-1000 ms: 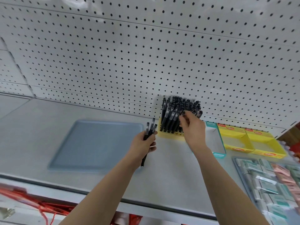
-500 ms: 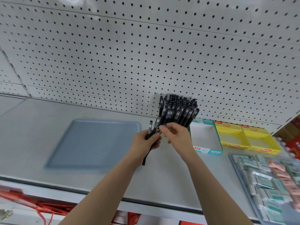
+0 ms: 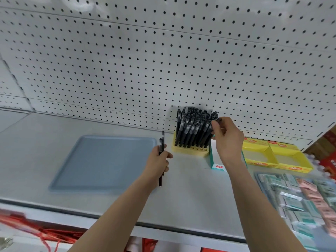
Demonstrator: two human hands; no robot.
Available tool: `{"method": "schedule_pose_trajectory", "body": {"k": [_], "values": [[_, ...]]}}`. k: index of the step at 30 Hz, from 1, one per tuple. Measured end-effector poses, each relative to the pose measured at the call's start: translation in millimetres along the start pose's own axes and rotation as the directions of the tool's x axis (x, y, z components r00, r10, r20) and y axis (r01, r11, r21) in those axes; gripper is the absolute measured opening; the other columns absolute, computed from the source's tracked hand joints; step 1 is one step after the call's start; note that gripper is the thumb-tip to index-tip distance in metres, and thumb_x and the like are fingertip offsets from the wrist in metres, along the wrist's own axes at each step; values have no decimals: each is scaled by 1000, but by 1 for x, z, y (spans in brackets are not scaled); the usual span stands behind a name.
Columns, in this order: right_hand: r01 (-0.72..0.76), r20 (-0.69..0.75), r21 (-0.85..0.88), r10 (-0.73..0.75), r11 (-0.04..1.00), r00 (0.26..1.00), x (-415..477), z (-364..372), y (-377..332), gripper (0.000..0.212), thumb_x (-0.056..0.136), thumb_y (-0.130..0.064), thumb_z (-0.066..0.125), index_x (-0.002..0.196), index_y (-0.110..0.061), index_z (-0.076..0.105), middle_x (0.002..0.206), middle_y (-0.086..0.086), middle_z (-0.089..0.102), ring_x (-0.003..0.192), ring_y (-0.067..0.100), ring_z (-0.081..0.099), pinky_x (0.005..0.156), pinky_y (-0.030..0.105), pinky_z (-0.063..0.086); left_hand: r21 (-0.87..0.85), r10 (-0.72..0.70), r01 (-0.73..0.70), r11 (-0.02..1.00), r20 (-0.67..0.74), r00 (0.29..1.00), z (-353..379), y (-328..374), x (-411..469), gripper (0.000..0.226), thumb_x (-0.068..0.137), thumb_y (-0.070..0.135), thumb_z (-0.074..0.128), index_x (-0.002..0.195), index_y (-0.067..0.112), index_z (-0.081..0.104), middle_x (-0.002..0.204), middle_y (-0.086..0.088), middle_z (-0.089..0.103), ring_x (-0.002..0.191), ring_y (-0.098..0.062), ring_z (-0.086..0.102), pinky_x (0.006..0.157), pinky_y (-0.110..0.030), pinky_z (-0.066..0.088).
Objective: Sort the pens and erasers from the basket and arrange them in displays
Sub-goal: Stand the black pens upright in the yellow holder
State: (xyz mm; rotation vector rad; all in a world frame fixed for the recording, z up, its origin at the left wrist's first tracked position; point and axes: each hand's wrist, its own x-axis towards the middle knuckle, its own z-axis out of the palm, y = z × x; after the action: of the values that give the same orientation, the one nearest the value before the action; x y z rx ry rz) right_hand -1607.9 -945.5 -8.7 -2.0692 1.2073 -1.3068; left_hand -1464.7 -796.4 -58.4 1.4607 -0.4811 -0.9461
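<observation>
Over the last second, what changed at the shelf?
The right hand reached to the left hand, took one pen from it and carried it up to the right edge of the yellow holder, pinching its top. The left hand stayed put, gripping the remaining pens. Holder and gray tray did not move.

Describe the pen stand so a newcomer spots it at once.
Follow the pegboard wall down to the shelf. The pen stand sits there, between the grey tray and a teal-edged box. It alone bristles with standing black pens.
</observation>
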Motion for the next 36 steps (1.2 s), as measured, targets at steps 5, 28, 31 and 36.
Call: {"method": "schedule_pose_trajectory", "body": {"k": [5, 28, 31, 36], "values": [[-27, 79, 61, 22, 998, 997, -7, 14, -1, 16, 95, -29, 60, 98, -14, 62, 75, 1, 69, 66, 15, 69, 72, 31, 55, 35, 36, -37, 999, 19, 999, -4, -1, 0, 16, 102, 12, 39, 111, 16, 52, 90, 0, 65, 60, -12, 40, 57, -24, 39], [-82, 100, -14, 83, 997, 991, -21, 21, -4, 19, 92, -37, 64, 95, -18, 63, 77, -6, 64, 71, 15, 61, 72, 36, 52, -92, 122, -112, 989, 104, 987, 9, -4, -1, 17, 99, 9, 51, 105, 10, 67, 80, -1, 69, 72, -11, 59, 73, -23, 52], [-195, 232, 126, 162, 973, 959, -41, 22, -19, 20, 91, -42, 62, 89, -22, 64, 75, -7, 65, 67, 9, 59, 61, 24, 50, -72, 122, -114, 991, 117, 986, 10, -5, -2, 17, 99, 11, 51, 103, 12, 67, 79, 1, 71, 71, -10, 60, 72, -23, 52], [-348, 456, 328, 176, 878, 872, -51, 26, -28, 8, 89, -21, 68, 86, -14, 69, 78, 8, 70, 64, 12, 61, 54, 22, 50, -25, 96, -93, 995, 170, 981, 12, -9, -4, 17, 99, 12, 52, 104, 13, 68, 82, 0, 73, 74, -10, 62, 73, -24, 53]]}}
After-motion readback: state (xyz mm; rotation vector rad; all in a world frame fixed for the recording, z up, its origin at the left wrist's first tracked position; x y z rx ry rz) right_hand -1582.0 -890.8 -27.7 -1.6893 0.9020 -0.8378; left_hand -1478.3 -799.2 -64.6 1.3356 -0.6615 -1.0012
